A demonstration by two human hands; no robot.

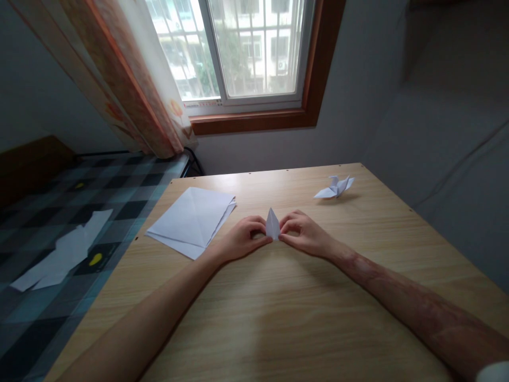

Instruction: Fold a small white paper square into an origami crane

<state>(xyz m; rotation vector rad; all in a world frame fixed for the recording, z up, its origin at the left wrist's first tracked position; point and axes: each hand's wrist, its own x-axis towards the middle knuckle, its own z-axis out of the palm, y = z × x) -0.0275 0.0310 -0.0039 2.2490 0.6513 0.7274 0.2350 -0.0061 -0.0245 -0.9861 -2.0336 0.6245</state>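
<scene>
Between my two hands a small piece of folded white paper [272, 225] stands with its pointed tip up, near the middle of the wooden table. My left hand [249, 236] pinches its left lower edge between thumb and fingers. On the other side my right hand [303, 232] grips the right lower edge in the same way. The finished folds on its far face are hidden. Farther back on the right sits a folded paper crane [335, 188], apart from both hands.
Left of my hands lies a stack of square white paper sheets [193, 217], close by my left forearm. Paper scraps [66, 252] rest on a checked bed [131, 183] beside the table [254, 318]. A window [254, 48] and curtain [131, 69] are beyond.
</scene>
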